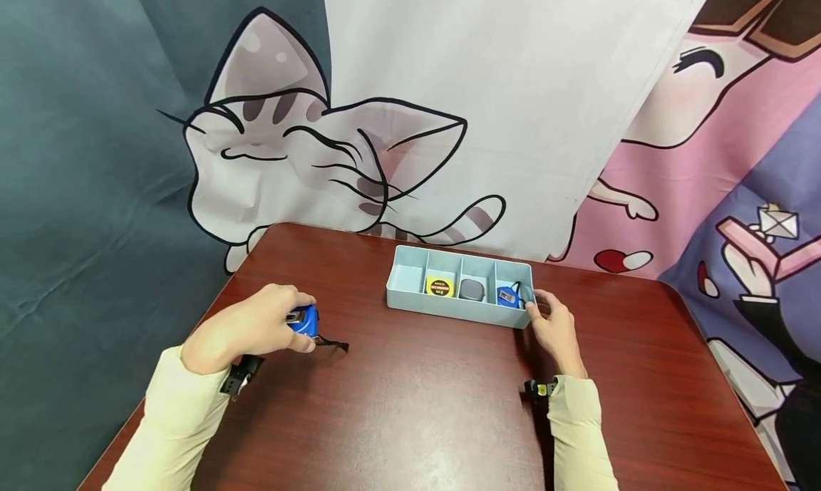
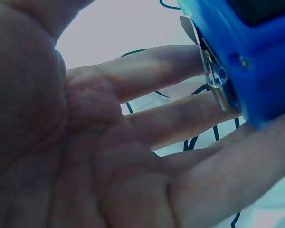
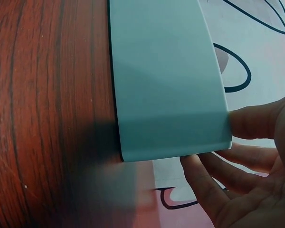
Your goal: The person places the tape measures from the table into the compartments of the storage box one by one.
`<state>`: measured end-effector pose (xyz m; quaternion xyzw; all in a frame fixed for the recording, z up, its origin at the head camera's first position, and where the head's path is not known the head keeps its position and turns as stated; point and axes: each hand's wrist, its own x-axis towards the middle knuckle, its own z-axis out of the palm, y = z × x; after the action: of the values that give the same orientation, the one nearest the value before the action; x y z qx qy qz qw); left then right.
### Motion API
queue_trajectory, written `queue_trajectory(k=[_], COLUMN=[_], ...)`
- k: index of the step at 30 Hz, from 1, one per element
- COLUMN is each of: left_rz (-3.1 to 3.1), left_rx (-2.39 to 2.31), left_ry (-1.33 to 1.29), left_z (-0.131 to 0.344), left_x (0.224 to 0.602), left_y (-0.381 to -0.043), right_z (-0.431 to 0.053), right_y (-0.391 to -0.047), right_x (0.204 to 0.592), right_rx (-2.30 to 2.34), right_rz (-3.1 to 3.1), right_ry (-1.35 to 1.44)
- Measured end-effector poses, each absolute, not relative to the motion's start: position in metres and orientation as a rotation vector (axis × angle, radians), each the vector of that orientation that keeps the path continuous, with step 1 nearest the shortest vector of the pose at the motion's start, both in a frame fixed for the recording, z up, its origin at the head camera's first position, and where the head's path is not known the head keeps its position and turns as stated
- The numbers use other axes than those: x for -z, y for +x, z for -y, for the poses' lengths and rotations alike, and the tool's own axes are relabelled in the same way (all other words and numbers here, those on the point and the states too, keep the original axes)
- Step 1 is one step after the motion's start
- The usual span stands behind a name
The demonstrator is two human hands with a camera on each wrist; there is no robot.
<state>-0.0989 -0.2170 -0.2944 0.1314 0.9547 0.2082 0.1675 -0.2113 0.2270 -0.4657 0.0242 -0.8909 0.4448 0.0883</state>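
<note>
Above the left side of the table, my left hand [image 1: 266,323] holds a blue tape measure [image 1: 308,321] between thumb and fingers. A black wrist strap [image 1: 335,344] dangles from it. The left wrist view shows the metal belt clip [image 2: 211,71] on its blue case. My right hand [image 1: 556,331] grips the right end of a light blue divided box [image 1: 449,308], thumb at the rim and fingers against the end wall. From the second compartment rightward lie a yellow tape measure [image 1: 440,286], a grey rounded tape measure [image 1: 472,290] and another blue tape measure [image 1: 507,296].
The box stands near the back edge of a dark red wooden table [image 1: 410,398]. A curtain [image 1: 513,85] printed with cartoon cats hangs right behind the table. Both wrists wear black straps [image 1: 242,373].
</note>
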Motion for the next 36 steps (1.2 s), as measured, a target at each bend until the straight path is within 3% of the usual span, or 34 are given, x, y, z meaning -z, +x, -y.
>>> queue_trajectory(k=[36], left_rz=[-2.829], left_rx=[-0.471], left_ry=[0.443], left_z=[0.210], left_x=[0.260], left_y=[-0.148], right_z=[-0.230], right_y=[-0.211], right_x=[0.468], right_rx=[-1.326], right_rz=[2.641], right_ry=[0.075])
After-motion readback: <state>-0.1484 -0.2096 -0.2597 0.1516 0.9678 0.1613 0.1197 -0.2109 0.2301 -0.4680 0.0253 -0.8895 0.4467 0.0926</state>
